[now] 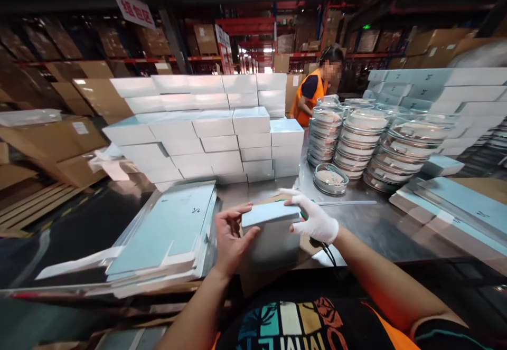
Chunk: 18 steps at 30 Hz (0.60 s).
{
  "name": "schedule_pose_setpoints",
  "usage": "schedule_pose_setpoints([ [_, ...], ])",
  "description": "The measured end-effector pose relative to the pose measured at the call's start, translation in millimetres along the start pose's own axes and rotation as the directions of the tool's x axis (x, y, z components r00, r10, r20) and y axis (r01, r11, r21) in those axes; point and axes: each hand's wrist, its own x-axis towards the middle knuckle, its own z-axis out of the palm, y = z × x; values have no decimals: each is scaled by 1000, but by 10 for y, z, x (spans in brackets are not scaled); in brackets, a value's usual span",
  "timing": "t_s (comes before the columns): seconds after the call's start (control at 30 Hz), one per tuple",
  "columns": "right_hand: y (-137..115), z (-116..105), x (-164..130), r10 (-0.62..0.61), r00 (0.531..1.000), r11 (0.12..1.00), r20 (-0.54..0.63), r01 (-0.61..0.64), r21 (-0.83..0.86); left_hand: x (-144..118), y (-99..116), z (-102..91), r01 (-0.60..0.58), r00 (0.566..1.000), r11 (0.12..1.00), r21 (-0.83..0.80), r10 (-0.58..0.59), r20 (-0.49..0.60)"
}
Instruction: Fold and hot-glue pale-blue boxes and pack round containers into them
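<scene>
Between my two hands a small white box with a pale blue top (273, 242) stands at the near edge of the metal table. My bare left hand (233, 234) grips its left end, thumb on the near face and fingers behind. On the right end, my right hand (311, 217) in a white glove with bare fingertips holds the box by its top edge. Something green shows beside the right palm, too hidden to name. A dark cord (328, 252) hangs below that wrist. To the left lies a stack of flat pale blue cartons (162, 228).
White boxes (214, 144) form a wall behind. Stacks of round glass dishes with lids (362, 139) stand right of it, one short stack (330, 178) nearer. More flat cartons (463, 207) lie at right. A co-worker in an orange vest (312, 94) leans over beyond.
</scene>
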Motion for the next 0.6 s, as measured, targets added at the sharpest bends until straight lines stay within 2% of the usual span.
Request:
schedule_pose_setpoints([
  [0.03, 8, -9, -43, -52, 999, 998, 6, 52, -41, 33, 19, -13, -28, 999, 1000, 4, 28, 45],
  [0.1, -1, -9, -113, -154, 988, 984, 27, 156, -81, 106, 72, -64, -118, 969, 989, 89, 95, 229],
  [0.17, -36, 0, -166, -234, 971, 966, 55, 239, -102, 176, 135, -128, -222, 891, 965, 139, 143, 431],
  [0.2, -62, 3, -186, -269, 960, 955, 72, 276, -113, 205, 167, -156, -266, 850, 955, 130, 169, 498],
  [0.27, -117, 4, -217, -323, 940, 932, 109, 336, -135, 245, 224, -192, -327, 796, 940, 96, 219, 564],
  [0.4, -178, 2, -275, -370, 922, 910, 115, 385, -154, 270, 299, -203, -379, 748, 922, 78, 256, 613],
  [0.47, -142, 29, -330, -350, 932, 920, 100, 361, -149, 263, 319, -207, -397, 734, 913, 93, 254, 630],
  [0.5, -104, 59, -369, -302, 950, 940, 79, 311, -143, 255, 323, -214, -407, 728, 908, 102, 255, 637],
  [0.57, 2, 157, -463, -109, 994, 988, 17, 111, -103, 224, 317, -239, -424, 722, 898, 121, 255, 643],
  [0.6, 61, 222, -513, 10, 1000, 997, -2, -11, -71, 198, 303, -257, -425, 726, 895, 134, 248, 641],
])
